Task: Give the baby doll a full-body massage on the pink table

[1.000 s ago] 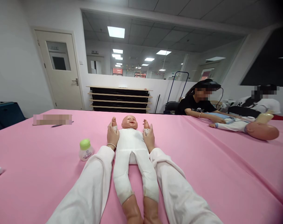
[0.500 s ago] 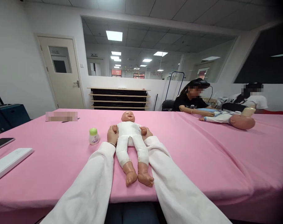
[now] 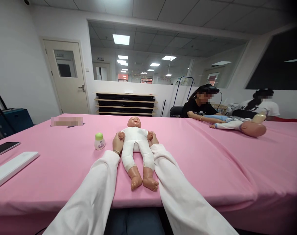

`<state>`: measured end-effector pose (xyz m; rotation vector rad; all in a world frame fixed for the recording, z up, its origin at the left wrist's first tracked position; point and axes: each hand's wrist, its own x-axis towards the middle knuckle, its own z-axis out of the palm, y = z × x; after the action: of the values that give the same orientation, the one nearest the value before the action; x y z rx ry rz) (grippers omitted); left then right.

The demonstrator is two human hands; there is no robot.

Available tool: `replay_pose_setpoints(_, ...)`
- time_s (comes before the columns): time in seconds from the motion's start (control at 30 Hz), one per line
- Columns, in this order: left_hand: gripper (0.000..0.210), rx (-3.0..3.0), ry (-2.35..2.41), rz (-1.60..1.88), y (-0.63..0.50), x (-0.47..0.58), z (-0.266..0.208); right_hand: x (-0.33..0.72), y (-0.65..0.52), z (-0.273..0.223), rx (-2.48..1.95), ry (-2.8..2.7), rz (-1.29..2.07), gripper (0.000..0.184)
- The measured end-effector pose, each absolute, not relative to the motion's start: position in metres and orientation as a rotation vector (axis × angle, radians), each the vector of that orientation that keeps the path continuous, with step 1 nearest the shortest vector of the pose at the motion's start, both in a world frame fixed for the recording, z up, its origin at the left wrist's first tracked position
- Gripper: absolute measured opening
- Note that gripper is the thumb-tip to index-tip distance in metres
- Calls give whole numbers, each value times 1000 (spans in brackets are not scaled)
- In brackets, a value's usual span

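On the pink-covered worktop (image 3: 199, 163), the doll (image 3: 136, 136) lies on its back, feet close to the near edge and head away, so its long axis runs almost straight forward from the person. At left there is a white flat device (image 3: 15, 169), and behind it a phone (image 3: 4, 149). The left hand (image 3: 117, 143) and the right hand (image 3: 154, 139) are at the doll's two sides, about equally near; the fingers of each are closed around one small arm. A green-capped bottle (image 3: 99, 143) stands near the left hand, not touching, outside the space between the hands. Farther right, beside a co-worker (image 3: 191, 109), lies a second doll (image 3: 252, 128).
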<state>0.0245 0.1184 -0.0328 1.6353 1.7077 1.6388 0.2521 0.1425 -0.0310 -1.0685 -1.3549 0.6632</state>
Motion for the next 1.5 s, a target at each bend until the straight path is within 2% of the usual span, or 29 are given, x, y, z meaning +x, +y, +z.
replay_pose_setpoints(0.1,49,1712,1676,1681,129,27,-30,252,143,-30,-1120,-1381,519,65)
replay_pose_setpoints(0.27,61,1804,1723,1661,153,30,-28,247,158,-24,-1148,-1444,178,56)
replay_pose_setpoints(0.4,63,1768,1806,1637,175,34,-25,247,185,-25,-1134,-1430,47,54)
replay_pose_setpoints(0.73,51,1791,1872,1685,232,31,-27,251,243,-28,-1342,-1406,-9,40)
replay_pose_setpoints(0.9,41,1793,1897,1480,241,26,-31,257,256,-37,-1379,-1480,94,41)
replay_pose_setpoints(1.07,43,1700,1972,1273,239,21,-32,259,253,-39,-1382,-1489,132,43)
replay_pose_setpoints(1.23,55,1643,1960,1498,226,23,-28,257,234,-34,-1459,-1319,147,57)
replay_pose_setpoints(1.5,77,1596,1892,1757,176,26,-20,251,189,-28,-1214,-1340,49,77)
